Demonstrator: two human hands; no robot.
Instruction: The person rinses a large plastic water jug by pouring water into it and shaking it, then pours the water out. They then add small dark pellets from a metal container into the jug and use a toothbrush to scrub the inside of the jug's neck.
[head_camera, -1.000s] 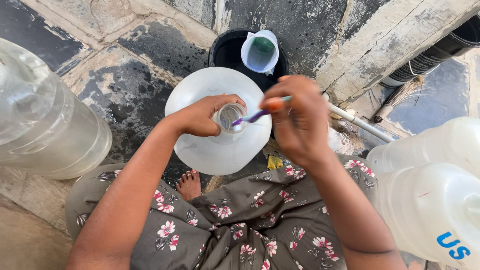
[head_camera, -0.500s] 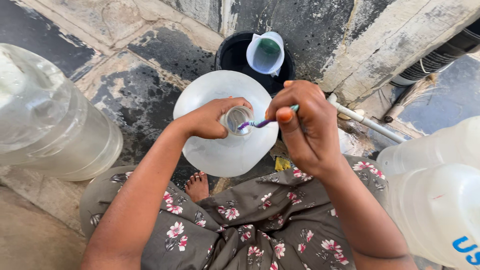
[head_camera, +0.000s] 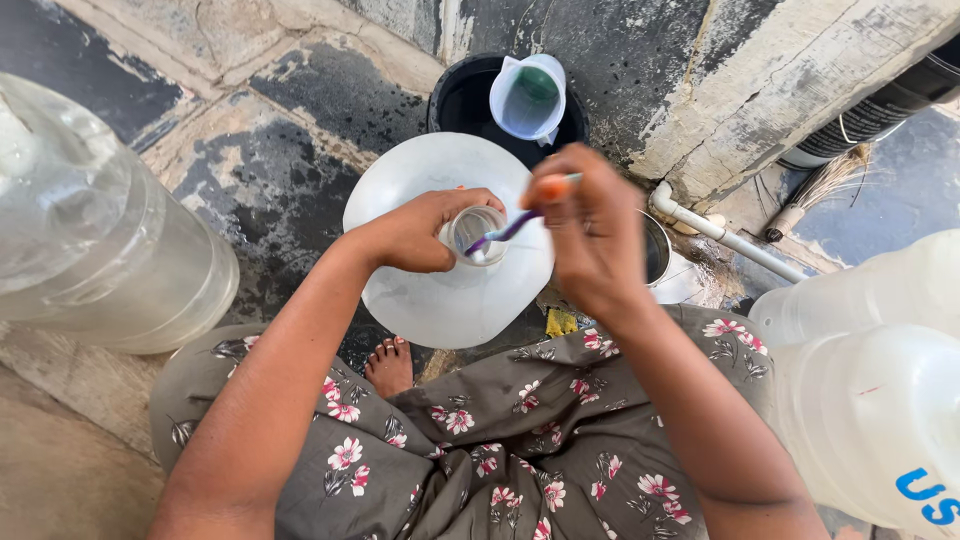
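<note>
Since a second ago both hands have drifted slightly right and the brush handle has swung up, its tip now toward the jug's neck. That neck belongs to a large translucent water jug (head_camera: 440, 290) standing upright on the stone floor between the person's knees, just in front of a black bucket (head_camera: 470, 100). The left hand (head_camera: 420, 235) wraps its fingers around the neck, steadying it. The right hand (head_camera: 590, 240) pinches a purple-and-orange toothbrush (head_camera: 510, 228), bristles at or just inside the mouth (how deep, I cannot tell). By my judgement the step in hand is scrubbing the neck's rim; the next stroke calls for a firm hold on the neck and short turns of the brush.

A pale plastic measuring jug (head_camera: 528, 95) sits in the bucket. Another clear jug (head_camera: 90, 230) lies at the left edge of the floor; two more (head_camera: 870, 400) crowd the right edge, the nearer bearing blue lettering near the bottom right corner.
</note>
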